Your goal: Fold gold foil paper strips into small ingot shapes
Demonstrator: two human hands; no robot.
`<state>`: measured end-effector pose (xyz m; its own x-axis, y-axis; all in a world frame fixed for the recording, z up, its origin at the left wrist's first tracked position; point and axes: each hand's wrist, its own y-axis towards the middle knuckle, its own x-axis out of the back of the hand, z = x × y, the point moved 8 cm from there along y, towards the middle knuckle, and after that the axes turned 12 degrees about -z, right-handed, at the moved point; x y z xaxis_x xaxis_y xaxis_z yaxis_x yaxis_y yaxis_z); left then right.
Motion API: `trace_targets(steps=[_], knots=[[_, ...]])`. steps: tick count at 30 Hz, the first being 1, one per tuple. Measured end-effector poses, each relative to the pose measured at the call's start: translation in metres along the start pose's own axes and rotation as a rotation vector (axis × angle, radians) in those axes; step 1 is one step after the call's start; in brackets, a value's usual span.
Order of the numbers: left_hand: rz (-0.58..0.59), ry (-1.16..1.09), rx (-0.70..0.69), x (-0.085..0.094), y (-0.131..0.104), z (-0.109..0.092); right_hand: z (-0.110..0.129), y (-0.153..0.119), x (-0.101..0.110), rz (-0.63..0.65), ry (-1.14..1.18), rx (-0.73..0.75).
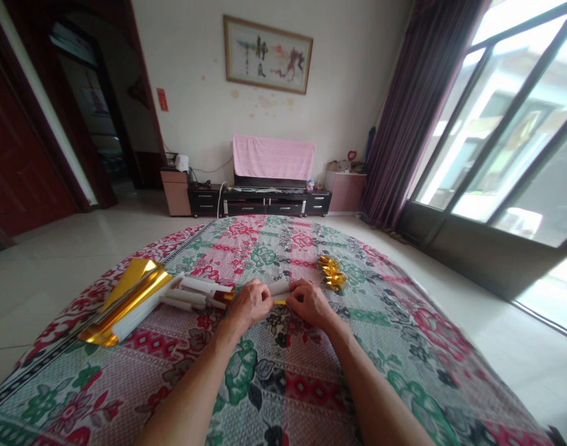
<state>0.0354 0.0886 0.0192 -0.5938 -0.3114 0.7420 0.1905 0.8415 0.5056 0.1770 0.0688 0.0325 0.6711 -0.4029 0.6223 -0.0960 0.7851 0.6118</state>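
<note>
Both my hands are close together over the middle of a flower-patterned cloth. My left hand [253,303] is closed in a pinch on a narrow gold foil strip [279,302]. The other end of that strip is pinched by my right hand [310,302]. Just behind the strip, between my hands, lies a white paper piece [279,287]; I cannot tell whether it is joined to the strip. Left of my left hand lie several white paper rolls [190,297]. Crinkled gold foil pieces [332,272] rest beyond my right hand.
Gold foil sheets [137,291], partly rolled with white backing, lie on the left of the patterned cloth [259,378], which covers a rounded surface. Farther off stand a low black cabinet [250,207], a pink cloth [274,158], and a purple curtain [399,124] beside large windows.
</note>
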Motion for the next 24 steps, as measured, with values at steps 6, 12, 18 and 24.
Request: trace_targets(steps=[6, 12, 18, 24], knots=[[-0.005, 0.01, 0.002, -0.0003, 0.0, -0.0003, 0.0014, 0.0014, -0.0004, 0.02, -0.03, -0.028], [-0.008, -0.054, -0.007, -0.0018, 0.0007, 0.0017, -0.0018, 0.0013, -0.0005, -0.001, 0.016, -0.034], [0.016, -0.069, 0.004, -0.0044, 0.0011, 0.0058, 0.0003, 0.0022, 0.0017, 0.028, 0.086, 0.02], [0.027, -0.066, 0.021, -0.0039, 0.0011, 0.0061, -0.0065, 0.0023, 0.0021, 0.079, 0.153, -0.005]])
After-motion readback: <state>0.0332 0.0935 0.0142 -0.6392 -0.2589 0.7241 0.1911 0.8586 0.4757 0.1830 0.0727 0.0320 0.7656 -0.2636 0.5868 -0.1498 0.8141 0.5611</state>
